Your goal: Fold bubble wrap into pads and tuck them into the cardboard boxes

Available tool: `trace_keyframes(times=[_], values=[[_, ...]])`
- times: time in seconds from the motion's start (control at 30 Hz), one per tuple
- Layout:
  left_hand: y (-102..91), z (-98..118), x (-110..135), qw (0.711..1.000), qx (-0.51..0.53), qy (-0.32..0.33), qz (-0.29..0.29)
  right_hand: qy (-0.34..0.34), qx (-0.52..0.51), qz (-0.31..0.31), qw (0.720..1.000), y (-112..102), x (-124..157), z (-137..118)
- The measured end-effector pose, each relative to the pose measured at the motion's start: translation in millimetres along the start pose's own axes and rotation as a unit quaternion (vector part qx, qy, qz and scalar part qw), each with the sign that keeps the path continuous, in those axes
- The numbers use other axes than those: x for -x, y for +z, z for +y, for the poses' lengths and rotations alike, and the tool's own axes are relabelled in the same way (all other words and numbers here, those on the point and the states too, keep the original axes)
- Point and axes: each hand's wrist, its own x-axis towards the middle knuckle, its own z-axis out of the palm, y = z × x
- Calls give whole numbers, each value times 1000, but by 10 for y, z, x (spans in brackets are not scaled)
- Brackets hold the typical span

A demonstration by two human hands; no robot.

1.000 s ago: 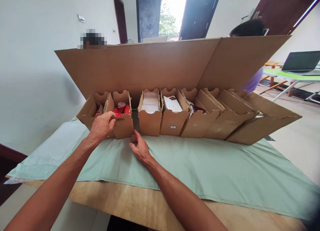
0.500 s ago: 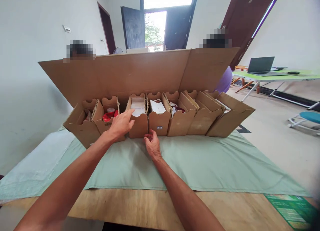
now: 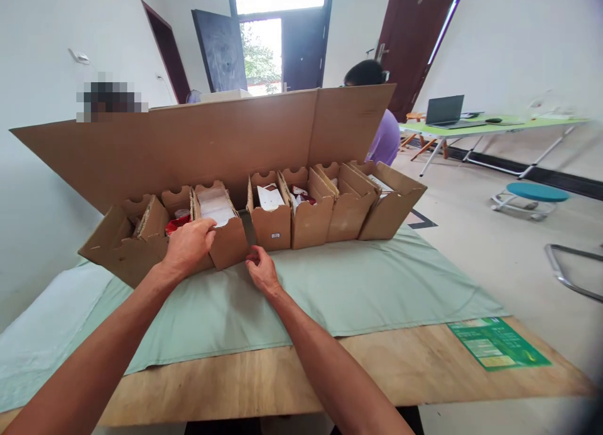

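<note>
A row of open cardboard boxes stands on a pale green cloth [image 3: 358, 290], in front of a tall leaning cardboard sheet [image 3: 198, 140]. My left hand [image 3: 188, 247] is curled over the front rim of the box with white contents [image 3: 230, 243]. Left of it sits a box with red packets [image 3: 178, 222]. My right hand [image 3: 261, 272] rests on the cloth at that box's lower right corner, fingers pinched together; what they hold is hidden. A narrow gap separates this box from the labelled box [image 3: 272, 225] to its right.
Several more cardboard boxes [image 3: 348, 209] continue to the right. A green printed sheet [image 3: 497, 343] lies on the wooden table [image 3: 282, 378] near its right edge. A person in purple [image 3: 384, 140] sits behind the cardboard. A laptop [image 3: 445, 110] stands on a green table, near a teal stool [image 3: 530, 193].
My left hand went from the red-packet box to the white-contents box, which now sits against it with a gap on its right. My right hand followed. The view swung right.
</note>
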Motion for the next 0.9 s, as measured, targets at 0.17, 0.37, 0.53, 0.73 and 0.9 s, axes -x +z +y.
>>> trace_keyframes(times=[0.17,0.37,0.53,0.73,0.9], values=[[-63,327,43,998,-5,33,48,-12,-14,65,998,-483,-52,-10],[221,954,-348,989,86,122,-21,-18,6,113,993,-1176,-141,51],[337,1045,-612,994,59,86,-23,-22,35,89,995,-1254,-177,87],[242,913,-432,997,27,73,-4,-24,90,42,995,-1085,-167,-16],[235,974,-321,994,19,104,-36,-11,167,29,986,-1100,-45,-177]])
